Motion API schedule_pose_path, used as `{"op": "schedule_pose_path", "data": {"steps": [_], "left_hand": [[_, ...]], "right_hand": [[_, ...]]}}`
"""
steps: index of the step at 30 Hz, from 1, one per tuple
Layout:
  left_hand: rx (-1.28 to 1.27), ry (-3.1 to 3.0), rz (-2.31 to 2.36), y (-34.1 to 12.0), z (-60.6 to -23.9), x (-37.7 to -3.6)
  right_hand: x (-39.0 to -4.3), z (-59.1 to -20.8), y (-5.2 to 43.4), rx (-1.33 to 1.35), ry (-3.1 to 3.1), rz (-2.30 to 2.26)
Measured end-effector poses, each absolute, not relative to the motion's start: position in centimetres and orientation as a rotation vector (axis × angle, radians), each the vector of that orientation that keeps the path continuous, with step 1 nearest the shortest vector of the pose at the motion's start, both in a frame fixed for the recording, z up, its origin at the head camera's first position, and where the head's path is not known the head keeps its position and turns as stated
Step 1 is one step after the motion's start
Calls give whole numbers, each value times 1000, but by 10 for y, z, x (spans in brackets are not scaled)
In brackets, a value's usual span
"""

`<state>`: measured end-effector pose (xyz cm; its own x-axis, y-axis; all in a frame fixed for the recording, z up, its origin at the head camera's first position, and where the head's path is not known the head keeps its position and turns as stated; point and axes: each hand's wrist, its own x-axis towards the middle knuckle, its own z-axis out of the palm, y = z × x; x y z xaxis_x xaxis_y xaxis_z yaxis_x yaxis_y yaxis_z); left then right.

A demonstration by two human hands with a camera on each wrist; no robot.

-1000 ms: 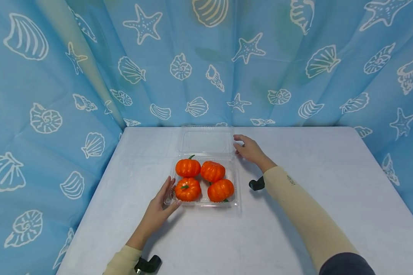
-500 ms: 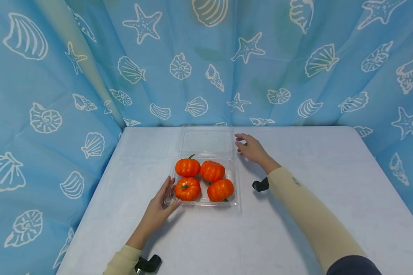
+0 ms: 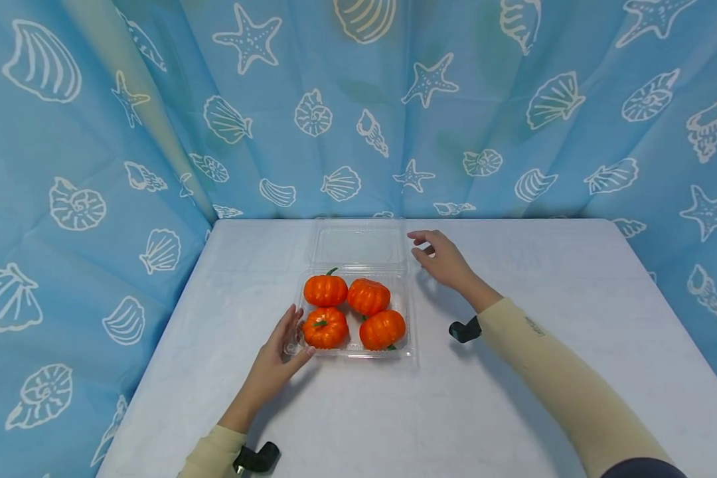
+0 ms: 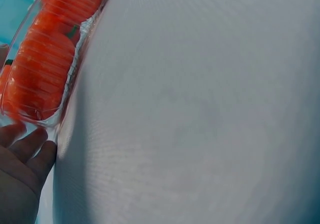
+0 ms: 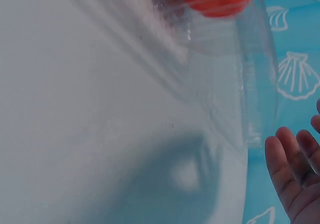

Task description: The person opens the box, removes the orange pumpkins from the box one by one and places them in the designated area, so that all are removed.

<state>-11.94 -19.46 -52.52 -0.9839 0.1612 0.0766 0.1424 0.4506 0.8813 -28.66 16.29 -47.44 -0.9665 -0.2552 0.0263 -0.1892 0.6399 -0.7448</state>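
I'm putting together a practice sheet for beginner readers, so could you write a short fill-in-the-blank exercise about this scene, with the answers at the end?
1. The clear, rectangular plastic container holds ____ round, ribbed orange pumpkins.
2. The bare hand beside the clear plastic lid is the person's ____ one.
3. The visible pumpkin stems are coloured ____.
4. The blue fabric curtain carries shell and starfish outlines in ____.

Missing words: four; right; green; white.

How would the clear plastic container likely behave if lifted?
The clear plastic container would probably flex, as it looks thin. Its lid, lying open, might swing. The orange pumpkins inside, being rounded, could roll.
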Motion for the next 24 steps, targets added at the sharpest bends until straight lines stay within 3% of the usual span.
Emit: {"op": "schedule_pose_path", "data": {"steps": [13,24], "left_hand": [[275,2701,1569,-193,-524,-119],[281,2683,1563,-193,-523,-119]], "right_hand": [[-250,-464,159,-726,2693,-1296],[-236,-460,149,-807,2576,-1309]]}}
